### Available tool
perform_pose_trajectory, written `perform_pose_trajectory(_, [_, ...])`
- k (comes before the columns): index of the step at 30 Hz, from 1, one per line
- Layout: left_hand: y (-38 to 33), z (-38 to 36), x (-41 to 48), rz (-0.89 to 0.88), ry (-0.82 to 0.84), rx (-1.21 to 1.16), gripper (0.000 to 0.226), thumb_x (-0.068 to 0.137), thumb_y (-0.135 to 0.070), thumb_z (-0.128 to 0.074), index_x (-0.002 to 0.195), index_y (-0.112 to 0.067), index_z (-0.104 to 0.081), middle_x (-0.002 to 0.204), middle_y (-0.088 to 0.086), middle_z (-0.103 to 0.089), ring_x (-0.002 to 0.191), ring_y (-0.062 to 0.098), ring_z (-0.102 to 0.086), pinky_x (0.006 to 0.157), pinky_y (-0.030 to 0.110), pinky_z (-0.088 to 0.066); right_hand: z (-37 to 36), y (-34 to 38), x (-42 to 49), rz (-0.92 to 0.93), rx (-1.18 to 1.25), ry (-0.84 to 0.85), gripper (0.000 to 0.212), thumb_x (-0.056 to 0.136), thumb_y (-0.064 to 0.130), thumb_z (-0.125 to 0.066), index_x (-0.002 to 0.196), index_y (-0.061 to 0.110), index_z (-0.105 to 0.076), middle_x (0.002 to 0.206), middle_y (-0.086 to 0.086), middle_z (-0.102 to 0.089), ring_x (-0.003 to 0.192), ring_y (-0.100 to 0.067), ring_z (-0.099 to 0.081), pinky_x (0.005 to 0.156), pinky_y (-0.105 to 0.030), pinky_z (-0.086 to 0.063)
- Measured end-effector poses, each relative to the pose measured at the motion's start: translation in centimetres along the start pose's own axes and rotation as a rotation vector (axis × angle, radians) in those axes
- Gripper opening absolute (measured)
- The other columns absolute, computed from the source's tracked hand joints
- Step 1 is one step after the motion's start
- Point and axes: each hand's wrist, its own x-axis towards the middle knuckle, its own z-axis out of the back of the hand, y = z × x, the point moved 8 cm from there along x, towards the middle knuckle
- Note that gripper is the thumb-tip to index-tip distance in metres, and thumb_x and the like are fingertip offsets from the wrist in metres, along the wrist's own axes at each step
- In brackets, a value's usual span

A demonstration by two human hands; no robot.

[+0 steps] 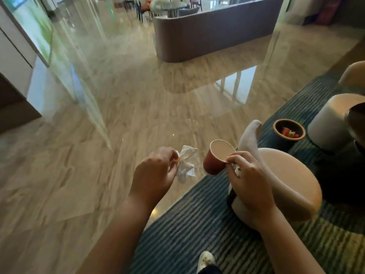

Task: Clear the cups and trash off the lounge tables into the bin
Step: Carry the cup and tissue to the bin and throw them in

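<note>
Two hands busy: left hand (158, 171) pinched a crumpled white paper wad (187, 163) just past its fingertips; right hand (248, 178) pinched a tilted red paper cup (216, 158) by the rim.

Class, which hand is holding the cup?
The right hand, pinching the red cup by its rim; the left hand grips only crumpled white paper.

Two bare forearms in frame, left hand (156, 173) and right hand (250, 182) uncovered. Bottom edge: one white shoe (205, 259), rounded toe, a few dark specks on it. Dark trouser hem (210, 271) just behind it. Rest of body out of frame.
</note>
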Motion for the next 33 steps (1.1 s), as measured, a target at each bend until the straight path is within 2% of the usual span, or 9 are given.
perform_pose_trajectory(5, [2.7,-2.0,11.1,0.031,-0.055,-0.02,0.011,0.08,-0.016,-0.066,0.088,-0.022,-0.061,0.078,-0.011,-0.059,0.064,0.011,-0.058,0.051,0.027,-0.043,-2.7,-2.5,12.2,0.045,-0.001,-0.038,0.012,0.084,0.012,-0.068,0.094,0.005,-0.069,0.104,-0.005,-0.066,0.091,-0.016,-0.062,0.081,-0.021,-0.05])
perform_pose_trajectory(10, [5.8,-6.6,21.5,0.067,-0.044,-0.052,0.011,0.08,-0.015,-0.066,0.088,-0.021,-0.062,0.079,-0.01,-0.062,0.067,0.013,-0.06,0.054,0.026,-0.043,-6.7,-6.7,21.6,0.049,-0.001,-0.032,0.011,0.082,0.01,-0.069,0.093,0.006,-0.069,0.101,-0.003,-0.065,0.09,-0.016,-0.062,0.077,-0.019,-0.047])
perform_pose_trajectory(14, [7.9,-12.2,32.3,0.031,-0.006,-0.103,0.01,0.08,-0.017,-0.066,0.089,-0.022,-0.061,0.081,-0.01,-0.061,0.067,0.012,-0.059,0.054,0.026,-0.042,-10.1,-12.1,29.4,-0.033,-0.078,-0.065,0.009,0.081,0.013,-0.071,0.09,0.011,-0.069,0.099,0.002,-0.065,0.083,-0.01,-0.062,0.068,-0.007,-0.036])
perform_pose_trajectory(16, [8.1,-15.2,37.9,-0.003,0.038,-0.125,0.01,0.08,-0.017,-0.066,0.088,-0.022,-0.062,0.079,-0.011,-0.061,0.068,0.01,-0.059,0.053,0.02,-0.038,-11.4,-15.3,33.2,-0.088,-0.092,-0.053,0.01,0.082,0.013,-0.07,0.092,0.01,-0.068,0.1,0.002,-0.065,0.085,-0.011,-0.062,0.07,-0.009,-0.042])
perform_pose_trajectory(18, [7.6,-17.9,43.9,-0.069,0.068,-0.148,0.008,0.079,-0.016,-0.066,0.085,-0.021,-0.062,0.077,-0.012,-0.06,0.067,0.007,-0.057,0.054,0.011,-0.031,-12.1,-18.7,37.1,-0.144,-0.107,-0.051,0.012,0.083,0.012,-0.069,0.094,0.008,-0.069,0.101,0.0,-0.065,0.088,-0.014,-0.063,0.076,-0.019,-0.049])
perform_pose_trajectory(21, [4.9,-22.8,53.1,-0.203,0.147,-0.175,0.004,0.082,-0.016,-0.064,0.083,-0.02,-0.061,0.079,-0.01,-0.061,0.067,0.01,-0.058,0.054,0.018,-0.038,-11.7,-24.0,42.7,-0.257,-0.137,-0.111,0.014,0.083,0.014,-0.068,0.097,0.011,-0.068,0.1,0.002,-0.063,0.09,-0.014,-0.06,0.077,-0.026,-0.05])
perform_pose_trajectory(25, [-0.9,-29.7,62.2,-0.371,0.263,-0.19,0.002,0.084,-0.021,-0.062,0.084,-0.022,-0.06,0.083,-0.011,-0.061,0.069,0.01,-0.058,0.052,0.024,-0.038,-9.8,-30.9,46.1,-0.43,-0.197,-0.187,0.015,0.08,0.008,-0.07,0.094,0.012,-0.067,0.097,0.0,-0.062,0.09,-0.014,-0.057,0.077,-0.022,-0.043])
perform_pose_trajectory(29, [-7.7,-36.7,68.8,-0.546,0.379,-0.214,0.005,0.083,-0.023,-0.062,0.084,-0.025,-0.057,0.082,-0.013,-0.06,0.068,0.009,-0.056,0.052,0.021,-0.035,-7.9,-38.6,46.8,-0.632,-0.224,-0.255,0.014,0.08,0.005,-0.068,0.092,0.012,-0.066,0.091,0.002,-0.06,0.086,-0.014,-0.057,0.074,-0.023,-0.041])
perform_pose_trajectory(33, [-13.8,-43.6,74.7,-0.646,0.471,-0.211,0.003,0.085,-0.026,-0.059,0.085,-0.026,-0.057,0.084,-0.014,-0.06,0.069,0.006,-0.054,0.052,0.014,-0.027,-6.3,-47.4,48.6,-0.751,-0.243,-0.302,0.013,0.08,0.003,-0.068,0.089,0.012,-0.066,0.088,0.003,-0.059,0.083,-0.015,-0.058,0.071,-0.025,-0.043])
